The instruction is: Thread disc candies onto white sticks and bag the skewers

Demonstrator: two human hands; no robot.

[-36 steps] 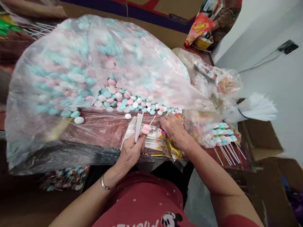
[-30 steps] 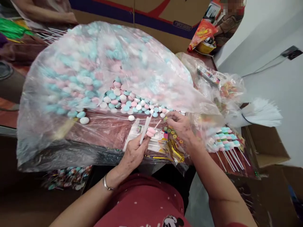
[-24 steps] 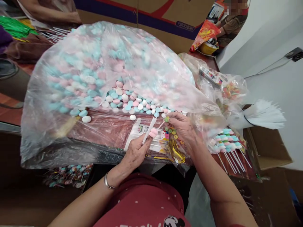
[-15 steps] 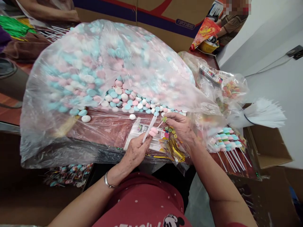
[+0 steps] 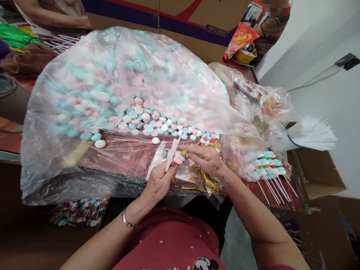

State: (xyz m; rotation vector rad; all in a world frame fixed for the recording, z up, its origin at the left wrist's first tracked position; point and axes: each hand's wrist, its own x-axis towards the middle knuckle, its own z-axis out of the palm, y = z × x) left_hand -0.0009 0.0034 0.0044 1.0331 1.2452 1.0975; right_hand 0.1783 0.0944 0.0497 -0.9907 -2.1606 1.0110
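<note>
My left hand [image 5: 161, 180] is closed around a few white sticks [image 5: 171, 154] and a skewer whose pink marshmallows [image 5: 178, 159] stick out past the fingers. Pinched at the tip of that skewer by my right hand [image 5: 206, 159] is a green gummy ring [image 5: 183, 153], right against the pink pieces. Beneath the hands lie printed plastic packets [image 5: 157, 159] and a bundle of gold twist ties [image 5: 207, 182]. Colourful gummy rings [image 5: 215, 143] show just behind my right hand.
A big clear bag [image 5: 118, 78] of pink, blue and white marshmallows spreads across the table. Finished marshmallow skewers [image 5: 268, 167] lie at the right, near a bundle of white sticks [image 5: 315, 135] and an open carton [image 5: 323, 176]. Other people's arms [image 5: 60, 20] show at the back.
My right hand has moved left and slightly down, bringing the green gummy ring along the skewer to the pink marshmallows. My left hand keeps its hold.
</note>
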